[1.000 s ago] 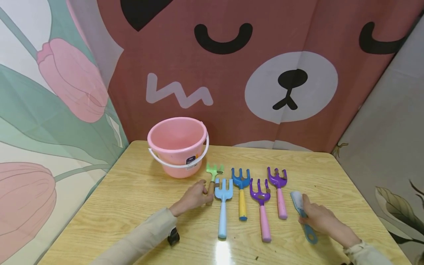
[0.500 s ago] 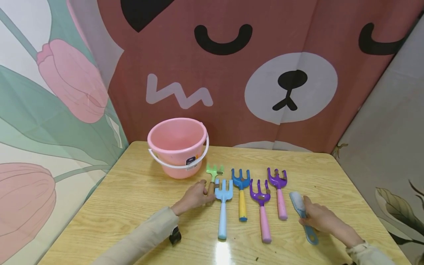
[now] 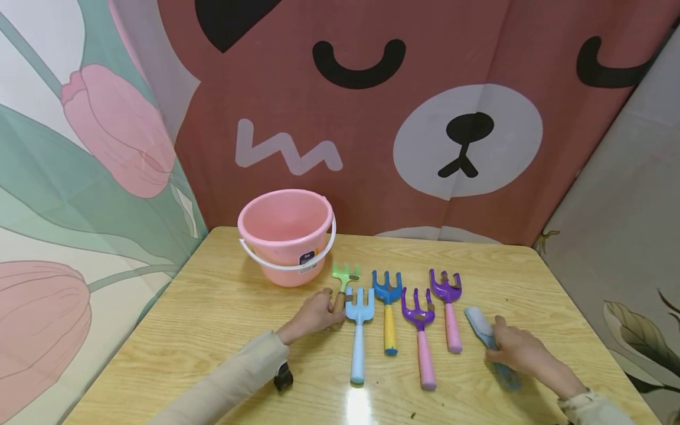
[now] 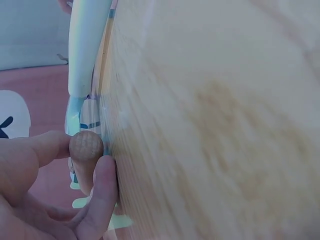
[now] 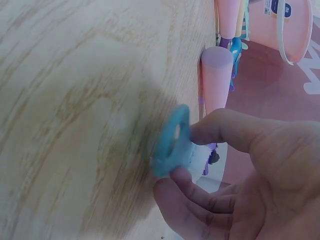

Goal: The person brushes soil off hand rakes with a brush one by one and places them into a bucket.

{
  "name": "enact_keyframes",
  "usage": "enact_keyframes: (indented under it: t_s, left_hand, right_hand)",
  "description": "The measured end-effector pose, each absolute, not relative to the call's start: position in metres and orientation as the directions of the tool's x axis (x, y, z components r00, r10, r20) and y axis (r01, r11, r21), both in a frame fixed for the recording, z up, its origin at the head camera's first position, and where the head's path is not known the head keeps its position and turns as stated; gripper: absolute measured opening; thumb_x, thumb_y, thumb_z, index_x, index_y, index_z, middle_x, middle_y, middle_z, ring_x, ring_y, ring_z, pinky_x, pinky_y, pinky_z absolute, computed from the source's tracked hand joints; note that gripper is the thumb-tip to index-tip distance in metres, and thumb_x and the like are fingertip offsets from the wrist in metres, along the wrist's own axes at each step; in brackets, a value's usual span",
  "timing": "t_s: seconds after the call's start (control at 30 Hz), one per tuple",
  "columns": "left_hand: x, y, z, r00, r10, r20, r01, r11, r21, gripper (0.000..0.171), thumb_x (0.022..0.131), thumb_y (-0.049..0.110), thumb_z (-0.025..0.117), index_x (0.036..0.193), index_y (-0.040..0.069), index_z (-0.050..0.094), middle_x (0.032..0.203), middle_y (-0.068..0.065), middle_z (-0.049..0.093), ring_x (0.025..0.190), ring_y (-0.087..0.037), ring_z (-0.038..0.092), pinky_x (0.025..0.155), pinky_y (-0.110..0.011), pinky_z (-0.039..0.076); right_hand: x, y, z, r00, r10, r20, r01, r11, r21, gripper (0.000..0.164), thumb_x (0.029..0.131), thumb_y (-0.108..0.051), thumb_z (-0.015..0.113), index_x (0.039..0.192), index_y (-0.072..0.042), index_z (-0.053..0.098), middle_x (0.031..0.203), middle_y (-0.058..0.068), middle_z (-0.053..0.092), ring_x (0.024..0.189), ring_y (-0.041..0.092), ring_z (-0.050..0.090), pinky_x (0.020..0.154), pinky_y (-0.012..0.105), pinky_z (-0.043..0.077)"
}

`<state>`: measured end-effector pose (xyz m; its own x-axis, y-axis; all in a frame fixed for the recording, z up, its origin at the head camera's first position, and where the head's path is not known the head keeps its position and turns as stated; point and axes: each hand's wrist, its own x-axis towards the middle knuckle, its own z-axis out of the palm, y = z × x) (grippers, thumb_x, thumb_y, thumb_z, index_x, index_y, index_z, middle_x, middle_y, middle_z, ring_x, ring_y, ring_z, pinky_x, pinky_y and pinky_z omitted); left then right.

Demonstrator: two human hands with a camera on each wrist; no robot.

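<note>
Between thumb and fingers, my left hand [image 3: 312, 314] pinches the brown handle of a small green hand rake [image 3: 346, 275] on the table. The handle's round end [image 4: 86, 146] faces the left wrist camera. My right hand [image 3: 523, 351] grips a blue brush [image 3: 480, 323] with pale bristles. Its handle end, with a hole [image 5: 172, 145], looks blurred in the right wrist view. Between the hands lie a light blue garden fork [image 3: 358, 336], a blue fork with a yellow handle [image 3: 390, 321], and two purple forks with pink handles, one nearer [image 3: 425, 354] and one farther [image 3: 450, 319].
A pink bucket [image 3: 284, 260] with a white handle stands upright at the back left of the wooden table [image 3: 212, 307]. Behind the table hangs a printed bear cloth [image 3: 366, 141]. Small dark bits [image 3: 413, 415] lie near the front edge.
My right hand has shifted slightly right, and the brush's handle end has swung right with it. The left hand has stayed almost still on the green rake.
</note>
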<state>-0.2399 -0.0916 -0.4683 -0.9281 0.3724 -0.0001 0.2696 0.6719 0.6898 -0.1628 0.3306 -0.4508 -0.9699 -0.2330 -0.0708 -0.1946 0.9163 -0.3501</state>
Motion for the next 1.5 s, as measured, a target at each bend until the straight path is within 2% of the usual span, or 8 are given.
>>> enact_keyframes:
  t_s: [0.13, 0.3, 0.5, 0.7, 0.83, 0.93, 1.2, 1.5]
  left_hand:
    - [-0.241, -0.09, -0.469, -0.931, 0.363, -0.023, 0.231, 0.638, 0.734, 0.077, 0.089, 0.015, 0.075, 0.138, -0.024, 0.031, 0.054, -0.002, 0.06, 0.042, -0.014, 0.059, 0.038, -0.02, 0.043]
    - [-0.241, -0.091, -0.466, -0.931, 0.362, -0.056, 0.182, 0.59, 0.787, 0.074, 0.089, 0.011, 0.073, 0.14, -0.021, 0.031, 0.059, -0.006, 0.06, 0.045, -0.021, 0.063, 0.042, -0.028, 0.052]
    - [-0.245, -0.093, -0.463, -0.939, 0.34, -0.047, 0.188, 0.623, 0.759, 0.062, 0.088, 0.012, 0.07, 0.135, -0.017, 0.043, 0.07, -0.005, 0.059, 0.051, -0.016, 0.061, 0.048, -0.028, 0.052]
    - [-0.248, -0.096, -0.465, -0.947, 0.301, -0.116, 0.099, 0.615, 0.782, 0.027, 0.09, 0.016, 0.068, 0.104, -0.004, 0.058, 0.076, -0.007, 0.059, 0.058, -0.016, 0.06, 0.053, -0.03, 0.056]
    - [-0.249, -0.096, -0.47, -0.951, 0.282, -0.125, 0.076, 0.608, 0.79, 0.021, 0.091, 0.017, 0.066, 0.096, 0.0, 0.056, 0.076, -0.008, 0.058, 0.058, -0.016, 0.058, 0.051, -0.03, 0.056]
    - [-0.251, -0.096, -0.472, -0.955, 0.273, -0.117, 0.075, 0.604, 0.793, 0.02, 0.093, 0.018, 0.064, 0.098, 0.001, 0.055, 0.076, -0.008, 0.056, 0.058, -0.016, 0.057, 0.05, -0.03, 0.055]
    - [-0.253, -0.097, -0.473, -0.96, 0.254, -0.121, 0.049, 0.576, 0.816, 0.023, 0.1, 0.021, 0.056, 0.108, 0.0, 0.055, 0.074, -0.007, 0.054, 0.049, -0.013, 0.05, 0.048, -0.03, 0.055]
    - [-0.254, -0.095, -0.477, -0.962, 0.267, -0.05, 0.116, 0.568, 0.815, 0.014, 0.098, 0.016, 0.052, 0.094, 0.003, 0.052, 0.062, -0.001, 0.048, 0.043, -0.011, 0.046, 0.04, -0.025, 0.047]
  right_hand:
    - [-0.162, 0.332, -0.451, -0.978, -0.202, -0.057, -0.17, 0.923, -0.345, 0.042, 0.074, -0.017, 0.08, 0.089, -0.001, 0.044, 0.063, 0.001, 0.04, 0.05, 0.014, 0.04, 0.042, 0.025, 0.03]
    - [-0.163, 0.334, -0.451, -0.979, -0.202, -0.038, -0.18, 0.933, -0.311, 0.033, 0.076, -0.019, 0.077, 0.078, -0.008, 0.047, 0.064, 0.0, 0.038, 0.054, 0.014, 0.037, 0.046, 0.025, 0.028]
    - [-0.166, 0.335, -0.45, -0.979, -0.201, -0.004, -0.193, 0.943, -0.27, 0.028, 0.079, -0.019, 0.07, 0.071, -0.013, 0.044, 0.065, -0.001, 0.039, 0.056, 0.015, 0.038, 0.048, 0.028, 0.03]
    - [-0.17, 0.332, -0.448, -0.984, -0.177, -0.032, -0.163, 0.951, -0.264, 0.02, 0.084, -0.017, 0.067, 0.083, -0.003, 0.052, 0.069, 0.005, 0.049, 0.058, 0.021, 0.045, 0.046, 0.033, 0.037]
    - [-0.17, 0.33, -0.449, -0.984, -0.169, -0.048, -0.15, 0.951, -0.272, 0.029, 0.088, -0.014, 0.065, 0.101, 0.01, 0.056, 0.073, 0.008, 0.054, 0.056, 0.021, 0.046, 0.045, 0.032, 0.038]
    - [-0.17, 0.328, -0.449, -0.986, -0.163, -0.036, -0.147, 0.951, -0.273, 0.035, 0.089, -0.012, 0.065, 0.108, 0.016, 0.053, 0.071, 0.008, 0.053, 0.053, 0.018, 0.045, 0.044, 0.03, 0.036]
    - [-0.173, 0.33, -0.448, -0.986, -0.163, -0.026, -0.151, 0.953, -0.264, 0.029, 0.09, -0.008, 0.064, 0.103, 0.016, 0.055, 0.068, 0.007, 0.05, 0.052, 0.018, 0.043, 0.045, 0.03, 0.035]
    - [-0.17, 0.333, -0.441, -0.988, -0.134, -0.075, -0.11, 0.957, -0.268, 0.019, 0.093, -0.01, 0.062, 0.093, 0.007, 0.055, 0.065, 0.004, 0.045, 0.052, 0.018, 0.044, 0.045, 0.03, 0.035]
